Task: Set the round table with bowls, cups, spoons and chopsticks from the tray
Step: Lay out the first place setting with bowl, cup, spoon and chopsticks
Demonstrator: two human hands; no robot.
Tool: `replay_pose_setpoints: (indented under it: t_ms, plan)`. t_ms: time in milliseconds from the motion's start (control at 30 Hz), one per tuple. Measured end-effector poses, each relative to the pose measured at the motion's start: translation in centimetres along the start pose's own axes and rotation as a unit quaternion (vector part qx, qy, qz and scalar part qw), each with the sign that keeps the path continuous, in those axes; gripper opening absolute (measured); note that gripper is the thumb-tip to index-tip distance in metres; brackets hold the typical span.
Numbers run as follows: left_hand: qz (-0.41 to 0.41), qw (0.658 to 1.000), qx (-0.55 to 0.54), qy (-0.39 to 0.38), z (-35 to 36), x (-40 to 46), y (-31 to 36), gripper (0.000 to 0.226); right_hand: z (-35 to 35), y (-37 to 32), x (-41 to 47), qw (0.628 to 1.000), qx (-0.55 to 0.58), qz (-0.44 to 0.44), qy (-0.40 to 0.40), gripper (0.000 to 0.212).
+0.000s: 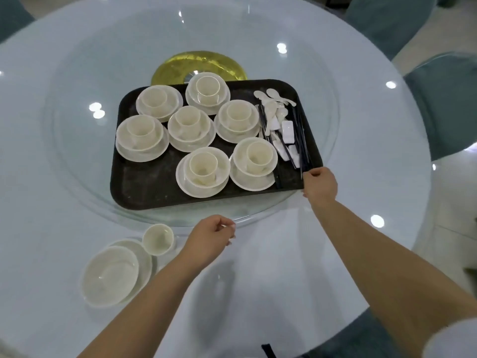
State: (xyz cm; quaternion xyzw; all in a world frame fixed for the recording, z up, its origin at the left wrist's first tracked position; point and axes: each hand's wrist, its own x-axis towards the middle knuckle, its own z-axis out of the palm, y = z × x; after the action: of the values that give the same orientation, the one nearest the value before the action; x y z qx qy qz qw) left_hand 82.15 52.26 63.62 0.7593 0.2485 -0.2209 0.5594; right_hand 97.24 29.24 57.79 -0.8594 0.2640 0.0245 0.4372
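Note:
A black tray point(144, 187) sits on the glass turntable point(77, 161) and carries several white stacks, each a cup in a bowl on a plate point(202, 171). White spoons point(273, 109) and dark chopsticks point(300, 140) lie along the tray's right side. My right hand point(320, 186) is at the tray's near right corner, its curled fingers and thumb pinching the near ends of the chopsticks. My left hand point(210, 237) hovers loosely curled over the turntable's near edge and holds nothing. On the cloth at the near left stand a bowl on a plate point(111, 275) and a cup point(158, 239).
The round table point(361, 228) has a white cloth. A gold disc point(175, 65) marks the turntable's centre behind the tray. Teal-covered chairs point(446, 104) stand at the right and far right. Small white rests point(287, 130) lie among the spoons.

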Motion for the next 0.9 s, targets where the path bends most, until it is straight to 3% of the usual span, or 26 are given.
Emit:
replay_pose_setpoints:
  t_ms: [167, 467, 900]
  plan:
    - [0.0, 1.0, 0.014, -0.01, 0.8, 1.5, 1.1, 0.01, 0.2, -0.7, 1.7, 0.998, -0.059, 0.002, -0.037, 0.018]
    - [-0.026, 0.999, 0.005, -0.024, 1.4, 3.6, 0.8, 0.006, 1.4, -2.4, 4.2, 0.986, -0.151, -0.07, -0.006, 0.035]
    - [-0.047, 0.999, -0.003, -0.016, 0.9, 4.0, 0.2, 0.008, 1.6, -3.4, 7.1, 0.97, -0.228, -0.063, -0.051, 0.014]
